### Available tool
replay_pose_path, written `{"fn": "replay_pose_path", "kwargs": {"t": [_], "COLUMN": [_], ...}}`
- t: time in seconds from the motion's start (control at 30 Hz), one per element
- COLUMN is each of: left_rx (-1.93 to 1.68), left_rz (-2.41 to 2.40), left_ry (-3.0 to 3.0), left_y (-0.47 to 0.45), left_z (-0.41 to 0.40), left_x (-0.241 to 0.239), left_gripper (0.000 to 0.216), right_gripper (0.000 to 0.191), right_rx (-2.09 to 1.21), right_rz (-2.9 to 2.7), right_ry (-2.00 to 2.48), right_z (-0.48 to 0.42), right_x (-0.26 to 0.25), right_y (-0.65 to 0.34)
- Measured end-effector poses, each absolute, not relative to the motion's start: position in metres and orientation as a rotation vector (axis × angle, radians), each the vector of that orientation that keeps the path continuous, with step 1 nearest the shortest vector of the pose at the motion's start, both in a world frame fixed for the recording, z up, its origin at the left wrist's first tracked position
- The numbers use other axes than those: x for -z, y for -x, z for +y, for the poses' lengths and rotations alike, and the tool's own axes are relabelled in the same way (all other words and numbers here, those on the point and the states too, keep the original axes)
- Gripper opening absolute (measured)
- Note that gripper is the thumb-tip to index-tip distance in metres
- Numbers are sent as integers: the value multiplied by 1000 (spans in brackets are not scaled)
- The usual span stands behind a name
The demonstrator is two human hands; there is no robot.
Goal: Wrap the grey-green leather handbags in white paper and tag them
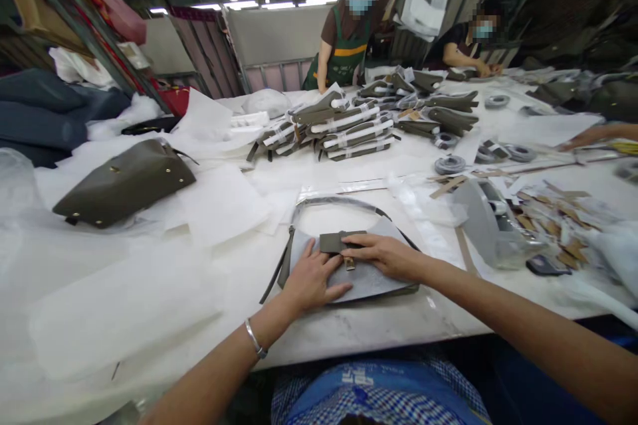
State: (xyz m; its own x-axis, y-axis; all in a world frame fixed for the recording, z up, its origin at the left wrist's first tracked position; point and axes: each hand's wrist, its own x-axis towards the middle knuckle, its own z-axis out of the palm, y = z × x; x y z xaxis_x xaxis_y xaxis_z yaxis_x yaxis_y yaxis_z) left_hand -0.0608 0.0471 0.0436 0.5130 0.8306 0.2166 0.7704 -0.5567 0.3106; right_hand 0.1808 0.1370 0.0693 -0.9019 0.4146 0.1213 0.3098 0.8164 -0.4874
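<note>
Table [373, 330] with a pale top carries a heap of olive bags [351, 129] towards its far side. At the near edge, between the person's arms, lies an olive handbag [284, 271], its handle looped away. A pale grey sheet [381, 284] covers its front. The left hand [310, 279] lies flat on this, fingers spread, gripping nothing. The right hand [383, 255], fingers loosely extended, touches the olive tab [329, 242] above a small metal clasp [349, 265].

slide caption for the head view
Left hand and right hand rest on a handbag partly covered by grey sheeting.
</note>
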Motion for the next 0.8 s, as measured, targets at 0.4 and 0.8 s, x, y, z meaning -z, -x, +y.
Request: {"fn": "replay_pose_path", "kwargs": {"t": [0.4, 0.8], "left_rx": [-917, -740], "left_rz": [1099, 984], "left_ry": [-2953, -2837], "left_y": [60, 50], "left_z": [27, 19], "left_x": [-34, -33], "left_gripper": [50, 38], "right_gripper": [60, 35], "right_rx": [-486, -266], "right_rz": [-2790, -2884], "right_ry": [440, 445], "right_z": [131, 124], "right_x": [-31, -53], "right_y": [-188, -175]}}
